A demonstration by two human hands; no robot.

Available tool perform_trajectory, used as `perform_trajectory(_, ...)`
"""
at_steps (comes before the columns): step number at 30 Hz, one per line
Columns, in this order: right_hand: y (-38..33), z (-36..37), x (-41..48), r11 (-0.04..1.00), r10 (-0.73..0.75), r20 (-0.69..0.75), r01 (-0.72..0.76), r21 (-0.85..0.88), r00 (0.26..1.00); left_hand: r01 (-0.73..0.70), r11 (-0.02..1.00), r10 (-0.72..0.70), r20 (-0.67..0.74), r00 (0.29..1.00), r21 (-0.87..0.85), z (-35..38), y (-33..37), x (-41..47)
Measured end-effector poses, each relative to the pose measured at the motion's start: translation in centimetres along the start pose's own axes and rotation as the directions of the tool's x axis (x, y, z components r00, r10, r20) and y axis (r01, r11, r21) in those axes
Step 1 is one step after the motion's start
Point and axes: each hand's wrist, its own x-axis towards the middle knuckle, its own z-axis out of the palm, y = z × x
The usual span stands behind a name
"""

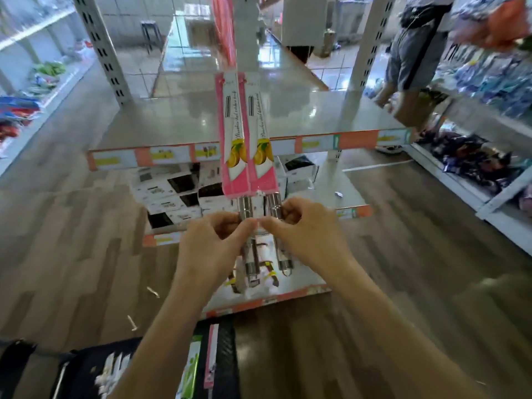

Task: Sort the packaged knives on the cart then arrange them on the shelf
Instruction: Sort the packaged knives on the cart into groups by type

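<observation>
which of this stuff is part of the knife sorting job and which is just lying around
Job:
- pink packaged knives, pinched at the handles by the left hand and right hand
- top shelf
- cart with more packs

Lying about:
- white boxes below
- floor scraps
- stool
- bagged goods at right

Grey metal unit. Glossy top shelf, orange price strip along its front edge. Middle shelf carries white-and-black boxes. Bottom shelf: packaged knives, blurred. Dark cart: pink knife pack, green pack. Wood-pattern floor: scraps.
</observation>
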Motion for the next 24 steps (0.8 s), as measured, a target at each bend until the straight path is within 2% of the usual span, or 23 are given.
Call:
perform_trajectory(3, 2.2, -4.5, 2.5, 0.999, 0.023, -0.028, -0.024, -0.039, 0.999, 0.026, 1.000, -0.026, -0.002, 1.000, -0.009, 4.2, 3.0, 1.7)
perform_trajectory(8, 5.1, -8.6, 6.2, 0.999, 0.031, -0.083, -0.033, -0.018, 0.996, -0.018, 1.000, 0.018, 0.000, 1.000, -0.001, 8.9, 6.4, 4.7)
perform_trajectory(15, 8.0, -10.4, 12.0, 0.999, 0.048, -0.103, -0.048, 0.009, 0.993, -0.019, 0.999, 0.018, 0.024, 1.000, 0.040, 12.8, 8.8, 9.6)
perform_trajectory(24, 9.7, -12.5, 22.9, 0.994, 0.109, -0.110, -0.105, 0.041, 0.988, -0.022, 0.999, 0.020, 0.094, 0.995, 0.025, 16.8, 10.6, 20.9)
